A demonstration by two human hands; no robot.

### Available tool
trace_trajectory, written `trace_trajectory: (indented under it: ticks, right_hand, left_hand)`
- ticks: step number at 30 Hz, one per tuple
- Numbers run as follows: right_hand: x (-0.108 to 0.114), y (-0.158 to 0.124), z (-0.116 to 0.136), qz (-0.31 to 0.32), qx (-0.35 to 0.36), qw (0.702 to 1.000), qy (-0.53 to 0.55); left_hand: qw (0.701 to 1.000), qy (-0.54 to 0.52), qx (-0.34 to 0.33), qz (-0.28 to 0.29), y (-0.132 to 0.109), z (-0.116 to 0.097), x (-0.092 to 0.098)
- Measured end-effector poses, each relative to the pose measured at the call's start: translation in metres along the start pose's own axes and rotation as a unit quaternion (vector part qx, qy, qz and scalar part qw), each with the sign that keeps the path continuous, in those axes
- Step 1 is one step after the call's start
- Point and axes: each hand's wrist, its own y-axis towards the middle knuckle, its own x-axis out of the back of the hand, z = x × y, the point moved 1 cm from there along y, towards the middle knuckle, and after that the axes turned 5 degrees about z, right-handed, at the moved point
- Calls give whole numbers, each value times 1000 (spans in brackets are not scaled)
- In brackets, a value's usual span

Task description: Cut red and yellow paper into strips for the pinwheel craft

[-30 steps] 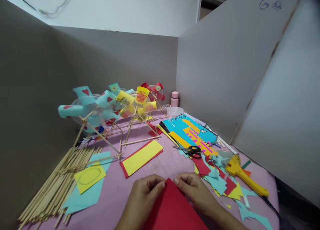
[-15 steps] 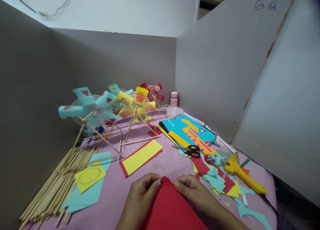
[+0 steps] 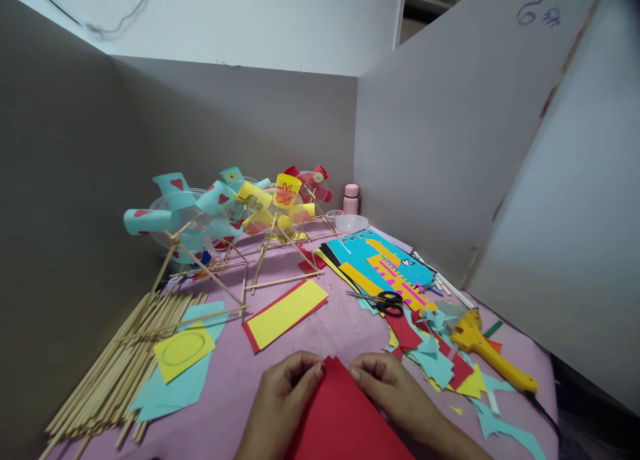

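Red paper [image 3: 345, 413] is held between my two hands at the front edge of the view; two corners show at its far end, side by side. My left hand [image 3: 285, 400] pinches its left edge between thumb and fingers. On the other side, my right hand [image 3: 397, 390] grips the right edge close to the top corner. Just beyond lies a yellow paper strip [image 3: 290, 313] on top of a red one. Scissors [image 3: 387, 303] with black handles rest to the right, past my right hand.
Bamboo sticks [image 3: 100, 373] and blue and yellow paper [image 3: 185, 353] lie at left. Behind stand paper windmills [image 3: 183, 213] on stick frames. At right are paper scraps [image 3: 435, 363], a yellow glue gun [image 3: 493, 357] and decorated card sheets [image 3: 390, 260]. A pink bottle [image 3: 351, 200] stands at the back.
The red paper's top corners have shifted slightly apart, so two points show where they were nearly together. Both hands keep their hold. The whole view has moved a little.
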Motion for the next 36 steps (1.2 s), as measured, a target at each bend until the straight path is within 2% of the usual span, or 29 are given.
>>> trace_trajectory:
  ticks: [5, 12, 17, 22, 30, 36]
  right_hand:
    - [-1, -2, 7, -27, 37, 996, -82]
    - [0, -5, 7, -12, 68, 991, -115]
    - [1, -6, 10, 3, 86, 989, -119]
    - [2, -6, 10, 7, 83, 991, -109]
    - [0, -5, 6, 20, 37, 999, -14]
    - [1, -5, 6, 22, 46, 999, -17]
  left_hand:
    - [999, -31, 12, 2, 0, 1, -2]
    - [992, -114, 50, -5, 4, 2, -5]
    - [981, -164, 93, 45, 6, 5, -5]
    - [982, -149, 106, 38, 7, 2, -3]
    - [980, -156, 114, 42, 8, 1, -3]
    - [978, -172, 109, 53, 8, 3, -3]
